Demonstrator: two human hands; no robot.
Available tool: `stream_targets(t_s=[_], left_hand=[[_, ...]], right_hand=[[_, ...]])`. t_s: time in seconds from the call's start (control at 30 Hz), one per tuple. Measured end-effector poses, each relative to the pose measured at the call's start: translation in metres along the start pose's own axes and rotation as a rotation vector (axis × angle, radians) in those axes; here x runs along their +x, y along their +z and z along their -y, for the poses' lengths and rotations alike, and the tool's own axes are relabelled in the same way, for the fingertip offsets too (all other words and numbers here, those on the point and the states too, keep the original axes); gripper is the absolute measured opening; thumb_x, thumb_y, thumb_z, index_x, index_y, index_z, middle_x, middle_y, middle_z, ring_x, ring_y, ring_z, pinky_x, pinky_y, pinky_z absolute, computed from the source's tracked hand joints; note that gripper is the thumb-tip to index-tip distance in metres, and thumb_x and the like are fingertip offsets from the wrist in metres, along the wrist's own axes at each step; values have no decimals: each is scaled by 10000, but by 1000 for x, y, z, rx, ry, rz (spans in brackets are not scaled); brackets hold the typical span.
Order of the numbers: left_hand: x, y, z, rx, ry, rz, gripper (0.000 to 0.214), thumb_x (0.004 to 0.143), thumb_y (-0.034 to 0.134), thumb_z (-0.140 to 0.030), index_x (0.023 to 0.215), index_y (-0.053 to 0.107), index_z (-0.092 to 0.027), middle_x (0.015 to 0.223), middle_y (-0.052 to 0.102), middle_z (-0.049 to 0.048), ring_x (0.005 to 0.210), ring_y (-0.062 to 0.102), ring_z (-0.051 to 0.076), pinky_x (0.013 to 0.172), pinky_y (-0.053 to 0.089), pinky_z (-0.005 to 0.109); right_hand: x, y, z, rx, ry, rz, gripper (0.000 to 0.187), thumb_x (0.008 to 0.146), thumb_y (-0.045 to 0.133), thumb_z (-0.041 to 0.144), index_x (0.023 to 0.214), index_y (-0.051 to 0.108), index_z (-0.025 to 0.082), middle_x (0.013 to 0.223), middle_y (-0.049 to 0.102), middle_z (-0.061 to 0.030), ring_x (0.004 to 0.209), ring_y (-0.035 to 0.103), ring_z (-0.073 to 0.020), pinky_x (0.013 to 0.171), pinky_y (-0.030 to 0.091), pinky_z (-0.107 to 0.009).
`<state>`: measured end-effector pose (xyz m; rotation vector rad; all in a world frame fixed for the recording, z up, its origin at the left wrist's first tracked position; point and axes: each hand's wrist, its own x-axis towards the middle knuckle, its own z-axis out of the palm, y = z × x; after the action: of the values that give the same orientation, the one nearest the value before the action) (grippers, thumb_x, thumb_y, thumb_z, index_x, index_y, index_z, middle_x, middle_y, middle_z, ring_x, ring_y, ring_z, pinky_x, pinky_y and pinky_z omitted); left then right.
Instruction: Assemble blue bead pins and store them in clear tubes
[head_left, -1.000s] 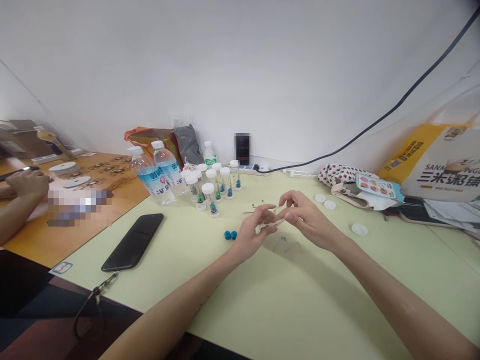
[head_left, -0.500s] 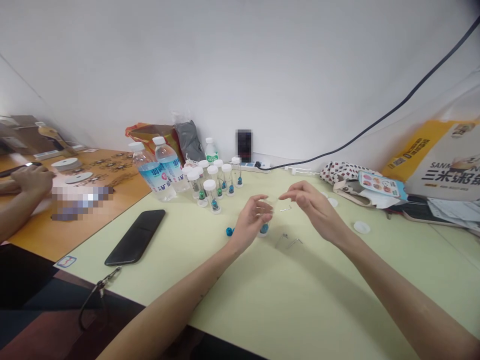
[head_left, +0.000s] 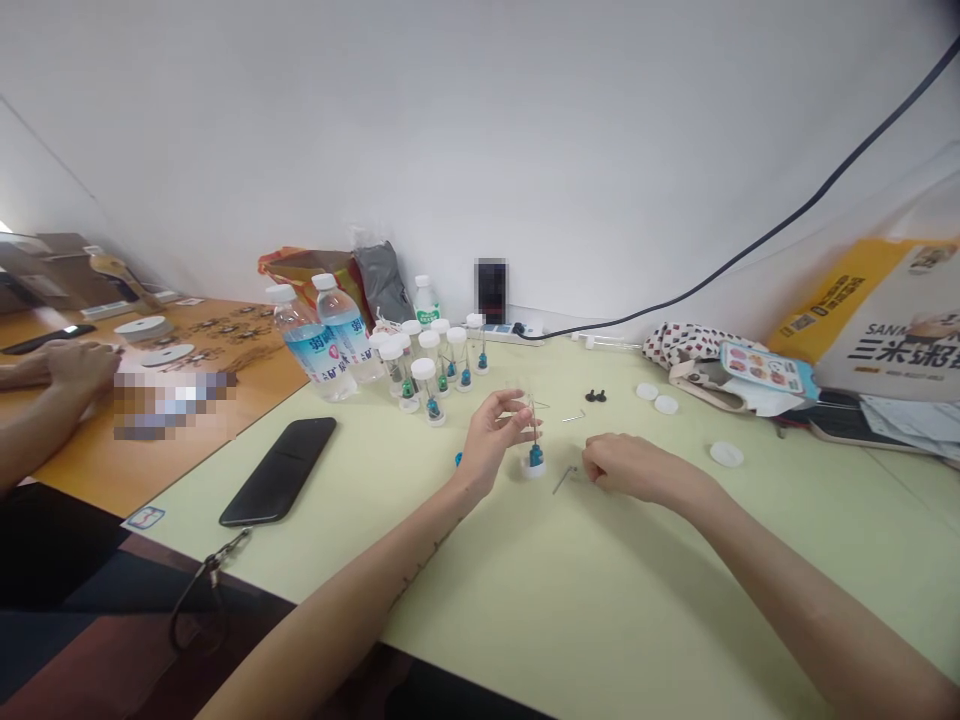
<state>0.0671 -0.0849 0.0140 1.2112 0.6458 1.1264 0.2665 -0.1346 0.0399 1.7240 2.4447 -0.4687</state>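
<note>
Pale green tabletop point(head_left: 637, 610), smooth and matte. Row of capped clear vials point(head_left: 427, 385) toward the back, black phone point(head_left: 277, 470) off to the left. Left hand point(head_left: 491, 435) open and empty, fingers point(head_left: 521, 398) just beside a thin upright wire point(head_left: 535, 425) rising from a teal bead point(head_left: 535, 456) on a round white cap point(head_left: 533, 469). Right hand point(head_left: 626, 468) curled low, anything pinched hidden, just beside a bent metal pin point(head_left: 563, 480). Small black pieces point(head_left: 595, 396) farther back.
</note>
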Motion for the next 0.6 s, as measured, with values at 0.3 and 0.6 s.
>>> stream_targets(t_s=[0.3,0.6], left_hand=[[-7,7,-5,163,-75,154,400,730,639,-395,1051,551,-174,843,519,35,703,575,132,617,532,299],[-17,15,-3,410,-10,316,434,665,701,-378,1047,628,-188,878,572,67,790,553,160,601,473,246]], right_hand=[[-26,-44,-9,510,-79,-75,75,765,471,178,791,537,201,698,651,-6,633,636,-154,535,431,-234],[-45,-67,-3,273,-87,-451,161,834,487,278,800,635,225,735,660,-2,633,604,-150,568,421,-255]])
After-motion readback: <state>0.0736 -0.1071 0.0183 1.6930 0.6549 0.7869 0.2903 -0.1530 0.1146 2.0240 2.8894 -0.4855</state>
